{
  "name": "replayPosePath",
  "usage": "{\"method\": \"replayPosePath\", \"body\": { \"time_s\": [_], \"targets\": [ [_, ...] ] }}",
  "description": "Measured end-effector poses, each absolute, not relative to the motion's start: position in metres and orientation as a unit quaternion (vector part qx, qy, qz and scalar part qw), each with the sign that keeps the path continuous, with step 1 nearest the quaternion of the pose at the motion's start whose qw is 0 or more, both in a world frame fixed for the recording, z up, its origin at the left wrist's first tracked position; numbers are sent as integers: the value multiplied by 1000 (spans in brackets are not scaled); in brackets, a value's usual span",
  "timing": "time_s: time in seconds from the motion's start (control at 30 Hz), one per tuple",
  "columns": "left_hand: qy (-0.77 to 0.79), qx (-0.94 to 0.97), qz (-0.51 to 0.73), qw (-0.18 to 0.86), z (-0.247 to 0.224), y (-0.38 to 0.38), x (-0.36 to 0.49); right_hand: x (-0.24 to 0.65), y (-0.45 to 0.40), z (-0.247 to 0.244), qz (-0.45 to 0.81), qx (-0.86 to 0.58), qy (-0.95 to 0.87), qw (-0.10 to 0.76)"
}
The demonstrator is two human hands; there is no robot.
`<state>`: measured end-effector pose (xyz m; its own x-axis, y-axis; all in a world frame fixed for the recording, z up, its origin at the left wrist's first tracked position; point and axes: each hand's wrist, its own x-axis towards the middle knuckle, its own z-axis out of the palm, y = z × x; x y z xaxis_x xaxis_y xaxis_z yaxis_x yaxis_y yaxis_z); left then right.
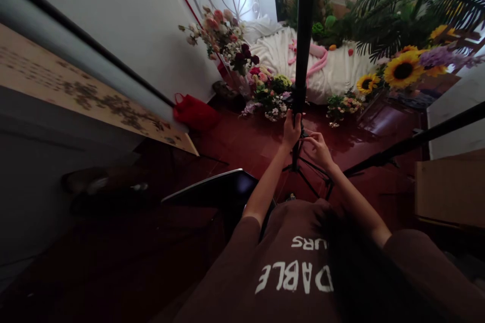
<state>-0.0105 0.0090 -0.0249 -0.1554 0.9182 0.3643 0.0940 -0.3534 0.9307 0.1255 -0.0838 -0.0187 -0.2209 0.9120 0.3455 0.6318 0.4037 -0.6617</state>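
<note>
A black upright stand (303, 30) with splayed tripod legs (307, 181) rises from the floor in front of me. My left hand (291, 130) is wrapped around its pole, just below a thicker collar (299, 95). Close beside it, on the right of the pole, my right hand (319, 150) has its fingers pinched together at a small dark knob or clamp (303, 135). The fingertips partly cover that part, so its exact shape is hard to make out.
Flower bunches (265, 88) and sunflowers (403, 69) stand before a white draped bed (341, 68). A dark screen-like panel (227, 186) is left of my arms. Another black pole (417, 139) slants at right, near a cardboard box (450, 186). A red bag (195, 113) lies left.
</note>
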Motion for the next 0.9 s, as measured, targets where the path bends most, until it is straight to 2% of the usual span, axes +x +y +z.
{"method": "replayPosePath", "body": {
  "time_s": [0.37, 0.6, 0.73, 0.9],
  "targets": [
    [370, 568, 656, 332, 45, 23, -11, 120, -85, -21, 280, -515, -699, 410],
    [382, 570, 643, 340, 48, 21, -15, 120, -88, -17, 263, -537, -719, 354],
    [391, 578, 631, 339, 45, 20, -15, 112, -83, -20, 294, -565, -665, 390],
    [387, 580, 623, 355, 44, 20, -16, 105, -67, -16, 247, -609, -620, 429]
  ]
}}
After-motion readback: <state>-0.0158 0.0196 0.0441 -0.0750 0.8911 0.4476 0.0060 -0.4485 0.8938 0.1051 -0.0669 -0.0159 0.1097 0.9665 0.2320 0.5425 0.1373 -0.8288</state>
